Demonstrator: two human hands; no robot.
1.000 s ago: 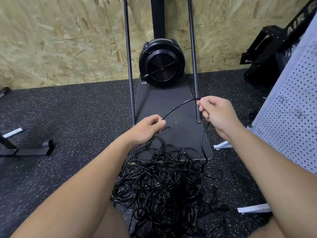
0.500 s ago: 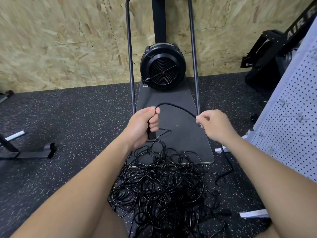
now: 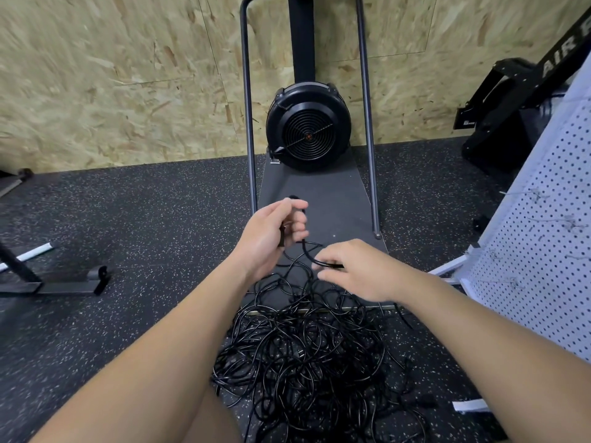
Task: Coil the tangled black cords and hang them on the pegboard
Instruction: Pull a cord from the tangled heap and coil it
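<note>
A big tangle of black cords [image 3: 307, 356] lies on the speckled floor in front of me, partly on the edge of a dark machine base. My left hand [image 3: 271, 233] is raised above the heap and grips a small loop of cord in its curled fingers. My right hand [image 3: 355, 270] sits just below and right of it, pinching the same cord where it leaves the left hand. The cord drops from there into the tangle. The white pegboard [image 3: 543, 251] leans at the right, with a few wire hooks on it.
A black fan-wheel machine [image 3: 308, 127] with two upright metal rails [image 3: 248, 123] stands against the chipboard wall ahead. A black stand foot [image 3: 64, 282] lies at the left. Dark equipment [image 3: 511, 100] sits at the back right. A white strip [image 3: 470, 405] lies near the heap.
My right hand has slid down and left along the cord, close under the left hand. The left hand has kept its grip and the arc of cord between the hands has shrunk.
</note>
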